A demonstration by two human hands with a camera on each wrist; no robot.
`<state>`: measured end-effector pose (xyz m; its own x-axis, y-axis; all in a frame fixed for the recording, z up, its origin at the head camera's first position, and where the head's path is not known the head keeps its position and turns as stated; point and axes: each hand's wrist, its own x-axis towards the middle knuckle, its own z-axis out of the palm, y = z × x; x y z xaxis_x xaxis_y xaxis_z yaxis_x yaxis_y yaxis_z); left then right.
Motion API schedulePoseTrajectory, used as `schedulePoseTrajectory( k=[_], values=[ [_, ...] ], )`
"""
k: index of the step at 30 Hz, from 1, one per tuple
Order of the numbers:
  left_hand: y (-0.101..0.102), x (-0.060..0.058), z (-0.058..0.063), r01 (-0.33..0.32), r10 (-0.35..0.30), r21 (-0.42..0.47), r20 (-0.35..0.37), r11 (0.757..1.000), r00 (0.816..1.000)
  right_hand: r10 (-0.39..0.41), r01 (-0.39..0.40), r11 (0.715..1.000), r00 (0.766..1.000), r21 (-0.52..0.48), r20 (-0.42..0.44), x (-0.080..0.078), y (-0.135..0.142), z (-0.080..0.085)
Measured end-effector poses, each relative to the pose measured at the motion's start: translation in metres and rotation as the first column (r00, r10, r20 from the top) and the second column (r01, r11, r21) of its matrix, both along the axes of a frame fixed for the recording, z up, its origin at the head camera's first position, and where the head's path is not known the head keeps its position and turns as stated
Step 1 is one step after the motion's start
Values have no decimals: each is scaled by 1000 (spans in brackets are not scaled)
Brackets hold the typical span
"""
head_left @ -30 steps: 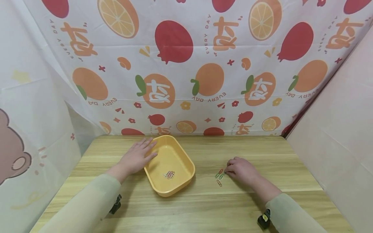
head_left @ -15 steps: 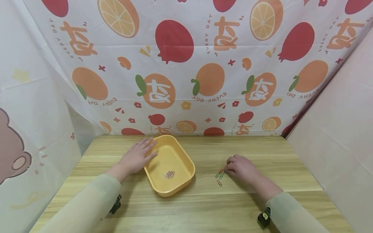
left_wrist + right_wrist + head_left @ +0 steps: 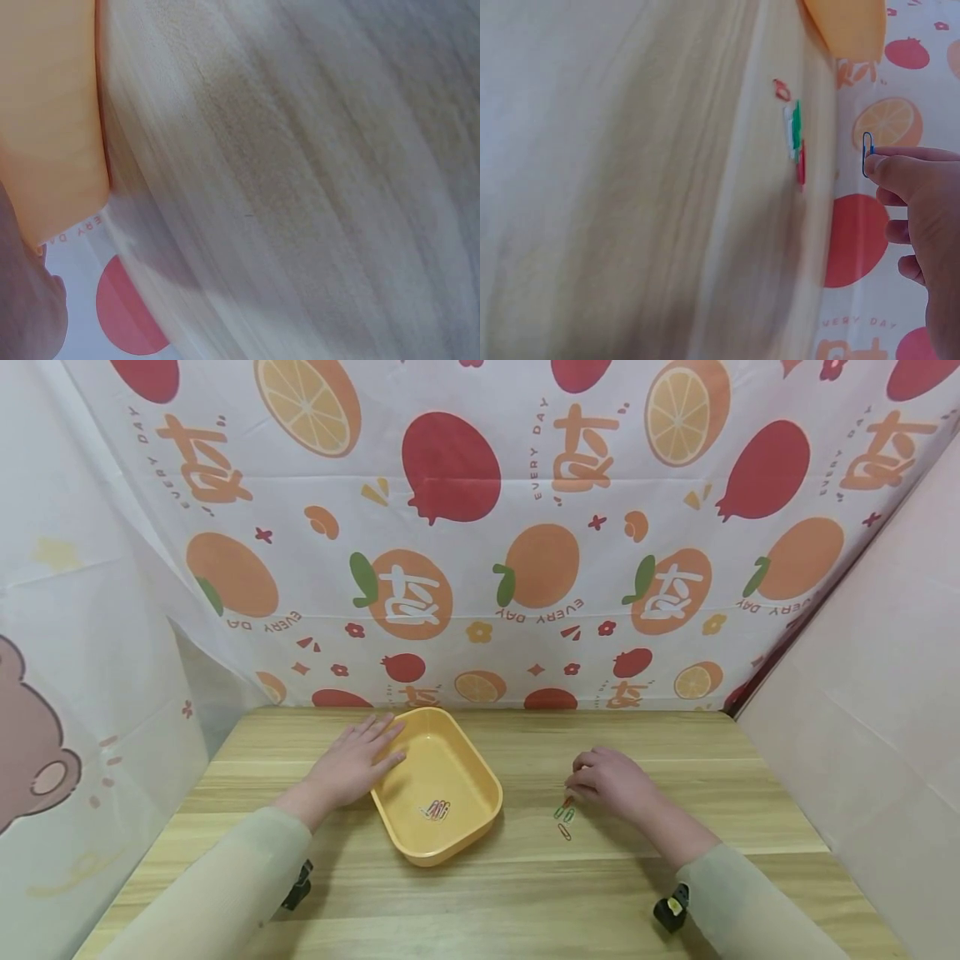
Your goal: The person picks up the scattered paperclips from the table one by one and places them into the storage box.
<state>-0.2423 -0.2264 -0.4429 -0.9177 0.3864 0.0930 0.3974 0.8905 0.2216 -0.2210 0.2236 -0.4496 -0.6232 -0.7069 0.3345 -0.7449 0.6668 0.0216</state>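
Note:
My left hand (image 3: pixel 347 770) rests on the left rim of a yellow plastic tray (image 3: pixel 423 764), fingers extended over its edge. Several paper clips (image 3: pixel 436 811) lie together in the near part of that tray. To the right, my right hand (image 3: pixel 613 783) pinches a blue paper clip (image 3: pixel 865 154) between thumb and index finger, raised off the table. Just below and left of that hand, several more clips lie on the wood: a red clip (image 3: pixel 802 163), a green clip (image 3: pixel 796 126), a pale clip (image 3: pixel 788 133) and an orange-red clip (image 3: pixel 781 90).
The light wooden table (image 3: pixel 480 902) ends at a fruit-print cloth (image 3: pixel 480 635) hanging behind it. Pale cloths hang at the left (image 3: pixel 97 610) and right (image 3: pixel 885 677) sides. Black wrist devices (image 3: pixel 671 908) sit under both sleeves.
My right hand has lifted from the table and shifted slightly left, over the red clip, with the blue paper clip pinched. The left hand and the tray have stayed in place.

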Motion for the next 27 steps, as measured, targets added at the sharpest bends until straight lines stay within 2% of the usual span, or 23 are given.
schedulePoseTrajectory(
  k=[9,19,27],
  values=[
    [1,2,1,9,-9,-2,-19,1000,1000,74,-74,997,995,-2,-68,-5,-15,11],
    [2,3,2,3,-3,-2,-23,1000,1000,74,-74,997,997,-35,19,-8,-45,29],
    [1,4,3,5,-5,0,-20,1000,1000,128,-129,991,991,-41,-25,-15,-75,38]
  ],
)
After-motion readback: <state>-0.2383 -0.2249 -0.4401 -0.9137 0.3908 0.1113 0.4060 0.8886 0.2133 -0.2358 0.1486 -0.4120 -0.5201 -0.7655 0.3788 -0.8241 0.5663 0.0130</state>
